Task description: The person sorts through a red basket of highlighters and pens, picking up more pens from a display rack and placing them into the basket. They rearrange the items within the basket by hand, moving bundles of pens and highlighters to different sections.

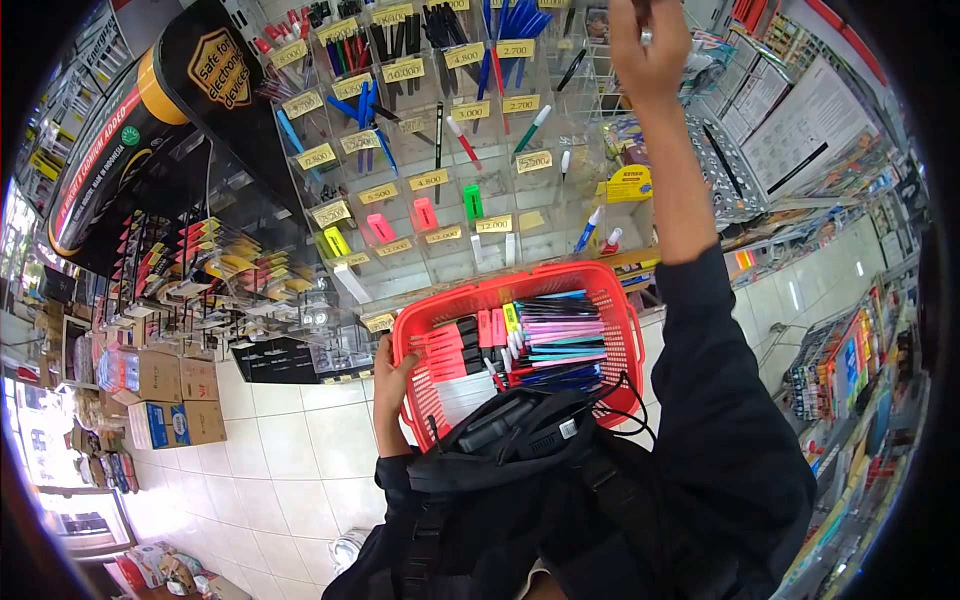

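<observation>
My left hand (394,382) is closed on the left rim of a red plastic basket (402,325), which is held against my body. Inside lie pink highlighters (455,350), a yellow highlighter (511,318), and rows of pens (560,330) in pink, teal, black and blue. White flat items (465,395) fill the basket's near left part. My right hand (650,55) reaches far forward to the top edge of the view, over the right end of the pen display. Its fingers are curled around something dark, partly cut off by the frame.
A clear compartmented pen display (440,260) with price tags stands ahead, holding pens, markers and highlighters. A black battery-shaped sign (215,70) rises at left above hanging goods. Cardboard boxes (185,425) stand on the tiled floor (270,490). Shelves of goods (840,360) line the right.
</observation>
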The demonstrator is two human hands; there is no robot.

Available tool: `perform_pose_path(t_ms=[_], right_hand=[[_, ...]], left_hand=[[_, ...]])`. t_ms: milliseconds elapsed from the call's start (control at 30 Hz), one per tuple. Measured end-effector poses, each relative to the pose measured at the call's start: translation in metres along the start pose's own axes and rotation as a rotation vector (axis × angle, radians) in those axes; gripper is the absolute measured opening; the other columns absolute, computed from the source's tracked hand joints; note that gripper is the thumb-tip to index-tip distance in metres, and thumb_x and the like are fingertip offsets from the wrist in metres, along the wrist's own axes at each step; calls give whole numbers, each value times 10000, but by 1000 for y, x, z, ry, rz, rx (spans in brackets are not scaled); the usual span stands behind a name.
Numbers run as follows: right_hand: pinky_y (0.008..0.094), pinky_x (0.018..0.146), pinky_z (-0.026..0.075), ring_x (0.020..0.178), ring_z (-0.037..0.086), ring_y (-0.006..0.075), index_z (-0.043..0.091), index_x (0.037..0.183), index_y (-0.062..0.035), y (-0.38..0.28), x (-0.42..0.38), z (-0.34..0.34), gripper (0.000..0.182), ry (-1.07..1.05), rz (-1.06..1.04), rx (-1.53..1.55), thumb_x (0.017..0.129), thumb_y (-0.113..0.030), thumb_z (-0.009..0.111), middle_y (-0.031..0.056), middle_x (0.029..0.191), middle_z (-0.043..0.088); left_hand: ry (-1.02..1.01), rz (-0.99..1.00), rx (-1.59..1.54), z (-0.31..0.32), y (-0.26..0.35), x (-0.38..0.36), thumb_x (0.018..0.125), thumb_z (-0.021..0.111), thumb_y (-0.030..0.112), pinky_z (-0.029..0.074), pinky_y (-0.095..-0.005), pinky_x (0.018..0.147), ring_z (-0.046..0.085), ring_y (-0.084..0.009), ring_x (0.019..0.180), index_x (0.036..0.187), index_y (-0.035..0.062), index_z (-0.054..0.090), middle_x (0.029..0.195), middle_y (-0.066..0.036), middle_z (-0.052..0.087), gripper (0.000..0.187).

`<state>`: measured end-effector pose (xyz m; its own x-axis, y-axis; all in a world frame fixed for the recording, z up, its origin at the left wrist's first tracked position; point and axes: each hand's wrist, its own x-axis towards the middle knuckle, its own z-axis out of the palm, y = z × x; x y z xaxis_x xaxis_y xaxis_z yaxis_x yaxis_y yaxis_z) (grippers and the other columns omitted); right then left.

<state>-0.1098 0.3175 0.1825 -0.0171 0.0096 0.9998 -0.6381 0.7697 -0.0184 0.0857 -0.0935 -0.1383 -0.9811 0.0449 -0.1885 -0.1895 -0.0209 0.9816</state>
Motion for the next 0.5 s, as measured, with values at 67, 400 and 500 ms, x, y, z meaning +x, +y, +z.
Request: perform_pose_path(t_ms=[67,400,500], right_hand=[[298,598,503,650,656,172,637,916,-66,-57,-26,-21,182,-230,322,273,901,-240,688,37,667,604],[480,739,532,837,699,340,734,968,-67,-113,-245,-77,298,-1999,317,269,820,-323,695,162,907,724],[426,712,516,780,688,256,729,968,-60,-83,-180,-43,356,-1641,499,392,905,-408,684,133,859,717]], left_hand=[[2,-4,-8,0,1,-1,854,638,3,486,-289,872,617,-151,929,1137,7,565,1027,-77,655,293],[2,-10,-5,3,7,-1,861,630,-2,495,-289,867,630,-153,930,1176,5,555,1049,-83,663,324],[7,15,43,4,8,-3,866,626,-2,497,-292,874,630,-155,938,1186,4,544,1057,-83,660,330]])
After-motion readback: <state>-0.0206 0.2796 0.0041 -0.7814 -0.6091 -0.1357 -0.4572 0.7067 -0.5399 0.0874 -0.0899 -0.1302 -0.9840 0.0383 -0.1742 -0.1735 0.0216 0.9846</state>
